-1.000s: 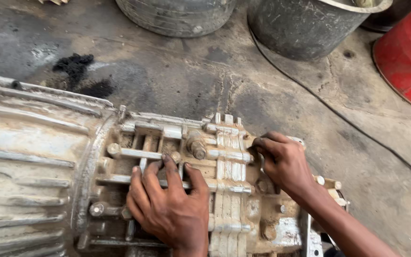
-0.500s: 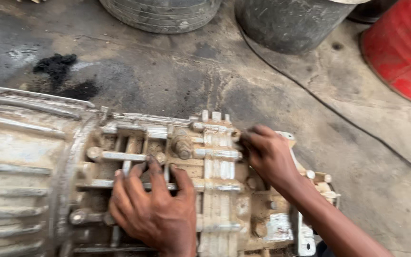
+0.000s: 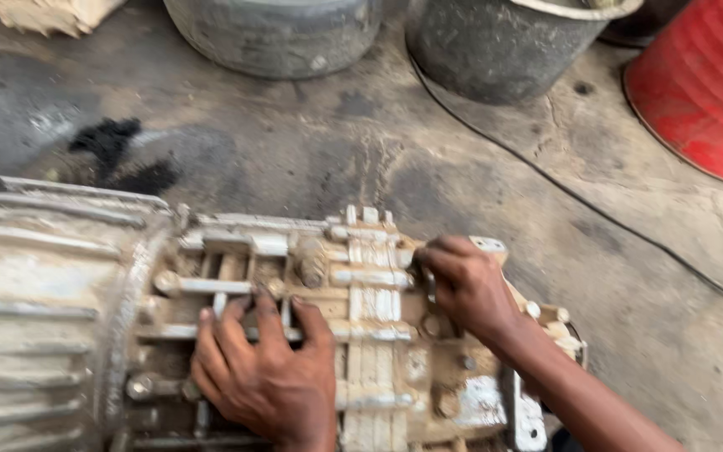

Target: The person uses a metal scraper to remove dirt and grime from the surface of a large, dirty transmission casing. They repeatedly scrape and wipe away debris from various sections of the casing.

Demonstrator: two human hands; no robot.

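Head view: a large, grimy cast-metal gearbox housing (image 3: 85, 318) lies on its side on the concrete floor (image 3: 479, 192), filling the lower left of the picture. It looks heavy and rigid — not a thing to lift with one hand — and its dusty, oily skin is likely slick, so the ribs, bolted flanges and the exposed selector rods (image 3: 211, 286) offer the surest purchase. The left hand (image 3: 265, 377) lies flat on the casing, fingers spread across the rods, its grip open and pressing rather than clutching. The right hand (image 3: 466, 285) is curled closed about a small metal part at the top of the rear section; what the part is cannot be made out. The floor is cracked and stained, with a dark oil patch (image 3: 119, 155) beyond the housing. Two grey tubs (image 3: 278, 38) and a red drum (image 3: 700, 92) stand well apart at the far edge, and a thin black cable (image 3: 596, 209) trails across the concrete
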